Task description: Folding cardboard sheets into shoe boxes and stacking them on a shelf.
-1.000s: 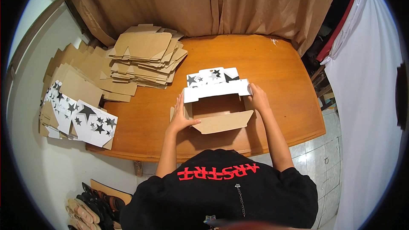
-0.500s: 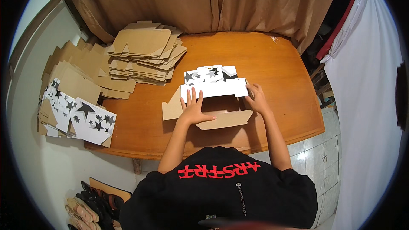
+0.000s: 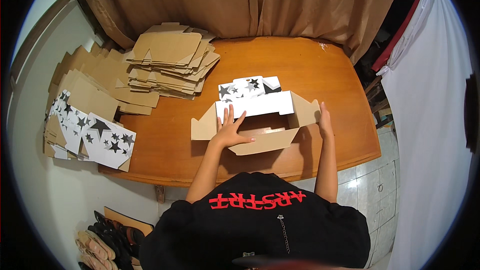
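Note:
A cardboard box (image 3: 260,146) stands unfolded on the table in front of me, its top open and its plain brown flaps spread outward. Its far side carries a white panel (image 3: 260,104) and, behind that, white flaps printed with grey and black stars (image 3: 242,88). Across the box's left part lies my left hand (image 3: 230,131), fingers spread over the white panel and thumb on the near brown flap. At the outer tip of the right brown flap (image 3: 306,110) is my right hand (image 3: 325,120), fingers straight and close together; its thumb is hidden.
Flat brown cardboard blanks (image 3: 170,60) are stacked at the table's back left. More blanks (image 3: 92,95), some star-printed, lean by the left wall. A brown curtain (image 3: 200,0) hangs behind the wooden table (image 3: 345,135), a white cloth (image 3: 425,120) at right. Sandals (image 3: 95,247) lie below left.
My right hand has moved to the right, away from the box's corner. The right brown flap now stands folded outward. My left hand stays on the box with little change.

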Tool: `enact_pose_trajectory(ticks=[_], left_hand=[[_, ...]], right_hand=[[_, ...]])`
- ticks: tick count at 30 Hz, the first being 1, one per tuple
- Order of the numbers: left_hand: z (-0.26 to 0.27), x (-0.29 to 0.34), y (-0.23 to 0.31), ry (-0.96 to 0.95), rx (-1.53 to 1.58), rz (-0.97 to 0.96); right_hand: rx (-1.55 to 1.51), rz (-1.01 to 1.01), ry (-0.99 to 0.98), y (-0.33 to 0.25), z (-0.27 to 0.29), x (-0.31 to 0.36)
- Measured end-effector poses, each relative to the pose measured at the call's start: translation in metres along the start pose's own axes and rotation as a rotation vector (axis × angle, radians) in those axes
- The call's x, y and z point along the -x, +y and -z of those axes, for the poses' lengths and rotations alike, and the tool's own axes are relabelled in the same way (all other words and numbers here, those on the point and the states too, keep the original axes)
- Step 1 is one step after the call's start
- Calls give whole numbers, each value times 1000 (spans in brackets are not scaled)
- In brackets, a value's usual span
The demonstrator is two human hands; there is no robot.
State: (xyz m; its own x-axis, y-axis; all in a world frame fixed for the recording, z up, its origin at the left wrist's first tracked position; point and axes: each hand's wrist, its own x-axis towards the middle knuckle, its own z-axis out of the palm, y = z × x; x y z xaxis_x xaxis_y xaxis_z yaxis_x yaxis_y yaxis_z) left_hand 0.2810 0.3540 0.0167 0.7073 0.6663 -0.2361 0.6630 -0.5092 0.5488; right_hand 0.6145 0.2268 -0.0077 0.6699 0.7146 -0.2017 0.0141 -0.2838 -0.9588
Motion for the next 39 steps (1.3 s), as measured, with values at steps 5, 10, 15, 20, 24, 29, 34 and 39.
enact_pose_trajectory(ticks=[5,10,15,20,24,29,34,39], left_hand=[[7,2,4,-59,-7,4],[1,-4,2,-70,-40,28],[-5,-6,1,101,-106,-23],[-2,-3,1,100,-102,-4],[-4,0,2,121,-88,-17],[15,18,14,237,-129,36],[45,55,-1,776,-205,396],[57,62,-19,611,269,515]], right_hand=[[-324,60,-383,-36,-17,12],[141,352,-241,-34,-67,3],[546,486,-117,-33,-98,10],[821,444,-53,-38,-112,21],[1008,388,-34,-44,-119,29],[927,445,-4,-38,-118,27],[916,442,-9,-40,-116,30],[921,450,15,-40,-113,32]])
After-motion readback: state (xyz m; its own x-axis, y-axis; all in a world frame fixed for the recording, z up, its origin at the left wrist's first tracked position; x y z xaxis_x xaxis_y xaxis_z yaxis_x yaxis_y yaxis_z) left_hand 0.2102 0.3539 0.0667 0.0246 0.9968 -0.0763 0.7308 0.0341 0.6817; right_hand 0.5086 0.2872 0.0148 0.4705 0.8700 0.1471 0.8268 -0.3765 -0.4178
